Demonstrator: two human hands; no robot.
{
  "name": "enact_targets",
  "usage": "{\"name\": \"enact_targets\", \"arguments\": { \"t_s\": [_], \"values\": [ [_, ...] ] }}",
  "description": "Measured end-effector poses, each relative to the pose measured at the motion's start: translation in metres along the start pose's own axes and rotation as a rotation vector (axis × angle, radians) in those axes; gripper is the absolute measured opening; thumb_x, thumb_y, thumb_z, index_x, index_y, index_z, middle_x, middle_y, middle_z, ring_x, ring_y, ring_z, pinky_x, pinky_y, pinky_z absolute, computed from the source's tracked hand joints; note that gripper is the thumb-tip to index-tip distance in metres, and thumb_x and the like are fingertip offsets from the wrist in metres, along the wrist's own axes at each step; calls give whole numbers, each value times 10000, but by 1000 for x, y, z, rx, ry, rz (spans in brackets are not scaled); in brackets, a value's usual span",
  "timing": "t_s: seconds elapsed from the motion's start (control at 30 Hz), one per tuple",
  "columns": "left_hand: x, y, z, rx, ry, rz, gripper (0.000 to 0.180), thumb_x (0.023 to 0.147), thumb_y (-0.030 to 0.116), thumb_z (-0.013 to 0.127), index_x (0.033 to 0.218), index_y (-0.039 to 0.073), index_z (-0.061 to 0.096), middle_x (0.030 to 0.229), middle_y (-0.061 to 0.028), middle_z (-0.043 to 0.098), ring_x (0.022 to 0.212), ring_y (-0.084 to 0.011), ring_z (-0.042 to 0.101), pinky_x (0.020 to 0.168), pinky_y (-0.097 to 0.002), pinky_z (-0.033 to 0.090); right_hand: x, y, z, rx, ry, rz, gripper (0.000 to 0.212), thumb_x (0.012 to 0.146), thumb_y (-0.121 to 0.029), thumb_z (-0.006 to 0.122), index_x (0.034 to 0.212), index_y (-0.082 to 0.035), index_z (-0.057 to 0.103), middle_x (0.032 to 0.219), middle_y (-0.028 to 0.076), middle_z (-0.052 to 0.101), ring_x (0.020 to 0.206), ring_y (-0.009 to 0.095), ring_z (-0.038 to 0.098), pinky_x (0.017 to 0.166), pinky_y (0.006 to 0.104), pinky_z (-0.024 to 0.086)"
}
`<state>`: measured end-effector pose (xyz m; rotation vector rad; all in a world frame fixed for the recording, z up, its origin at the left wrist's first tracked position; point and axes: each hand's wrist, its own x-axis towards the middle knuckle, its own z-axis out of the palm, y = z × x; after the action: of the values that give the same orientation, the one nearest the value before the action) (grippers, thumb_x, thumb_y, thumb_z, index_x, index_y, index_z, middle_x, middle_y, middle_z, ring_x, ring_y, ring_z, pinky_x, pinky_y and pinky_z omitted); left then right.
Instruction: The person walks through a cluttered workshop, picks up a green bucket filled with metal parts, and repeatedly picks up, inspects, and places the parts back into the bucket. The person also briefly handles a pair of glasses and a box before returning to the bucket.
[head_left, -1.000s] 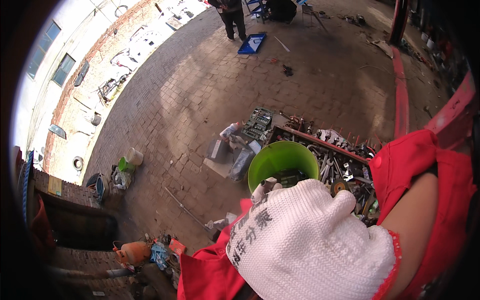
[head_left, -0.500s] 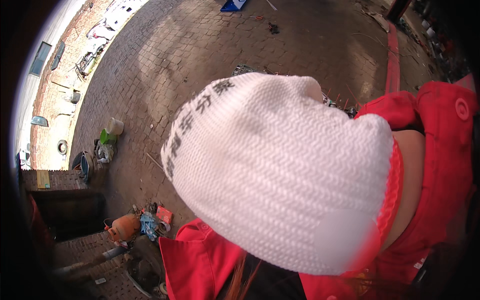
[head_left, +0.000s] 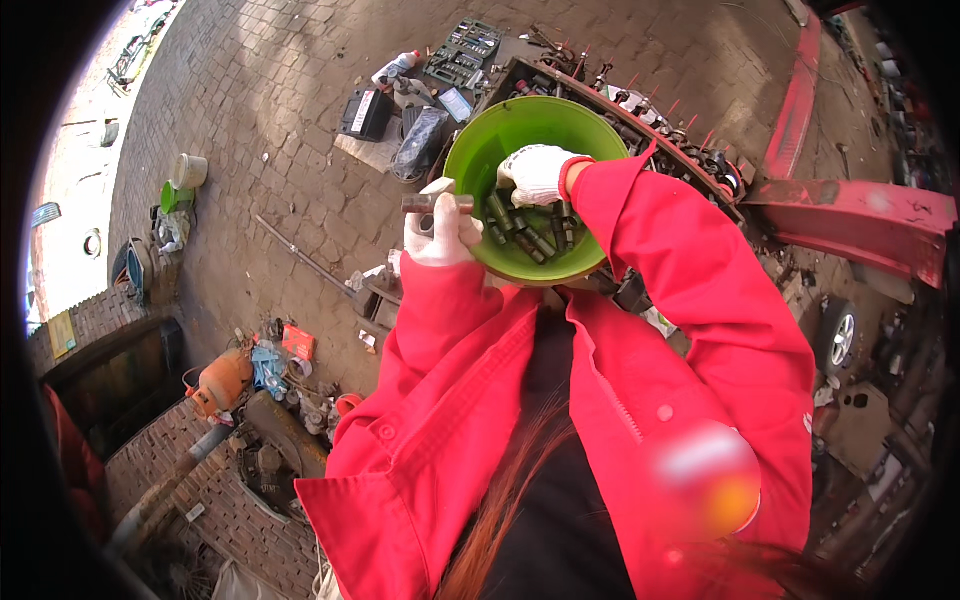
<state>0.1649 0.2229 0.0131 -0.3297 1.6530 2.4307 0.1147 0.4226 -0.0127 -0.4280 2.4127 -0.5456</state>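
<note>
A white knitted glove covers my left hand, which is closed around a short, worn metal socket beside the left rim of a green bucket. The socket lies crosswise in the fingers. My right hand, also gloved, reaches inside the bucket over several dark long sockets. Its fingers are curled in; what they hold, if anything, is hidden. The sockets lie jumbled on the bucket's bottom.
Behind the bucket stands a long metal tray of parts. An open socket set, a black battery and bottles lie on the paving. A red steel beam is at right, an orange gas cylinder at lower left.
The white glove that filled the picture's middle has moved down and away from the camera. Both hands, the green bucket and the sockets are now visible.
</note>
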Motion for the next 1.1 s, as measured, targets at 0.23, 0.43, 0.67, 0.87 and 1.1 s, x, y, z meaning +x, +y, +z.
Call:
{"name": "enact_targets", "arguments": {
  "t_s": [0.23, 0.43, 0.67, 0.87, 1.1],
  "values": [
    [0, -3, 1, 73, 31, 55, 332, 956, 227, 644, 1198, 5, 596, 792, -122, 665, 474, -139, 506, 491, -289, 452, 73, 1, 87, 30, -99, 269, 365, 836, -292, 670, 1112, -58, 714, 1083, 200, 715, 998, 353, 702, 812, 445, 551],
    [-4, -4, 0, -39, -4, -3, 302, 944, 160, 656, 1206, 23, 591, 824, -117, 690, 550, -128, 547, 510, -267, 451, 69, -7, 93, 11, 50, 354, 372, 839, -255, 666, 1166, -80, 687, 1076, 186, 715, 964, 327, 719, 754, 433, 571],
    [-2, -5, 1, 85, 25, 45, 358, 964, 255, 650, 1216, 9, 591, 782, -94, 665, 482, -137, 513, 495, -295, 452, 85, 1, 115, 146, 2, 321, 398, 859, -327, 629, 1140, -58, 708, 1150, 197, 696, 1046, 342, 686, 864, 436, 543],
    [1, -5, 3, 90, 45, 48, 363, 962, 270, 660, 1211, 16, 595, 748, -90, 639, 482, -138, 502, 472, -288, 413, 95, 17, 114, 8, -191, 289, 525, 821, -384, 695, 1232, -58, 677, 1210, 174, 685, 1071, 337, 679, 885, 426, 537],
    [3, -5, 4, 112, 44, 82, 372, 950, 289, 678, 1192, 15, 610, 704, -78, 618, 475, -133, 495, 474, -282, 413, 67, 7, 54, -59, -328, 186, 423, 815, -398, 709, 1076, -67, 745, 1055, 152, 733, 951, 297, 712, 821, 439, 553]
  ]
}}
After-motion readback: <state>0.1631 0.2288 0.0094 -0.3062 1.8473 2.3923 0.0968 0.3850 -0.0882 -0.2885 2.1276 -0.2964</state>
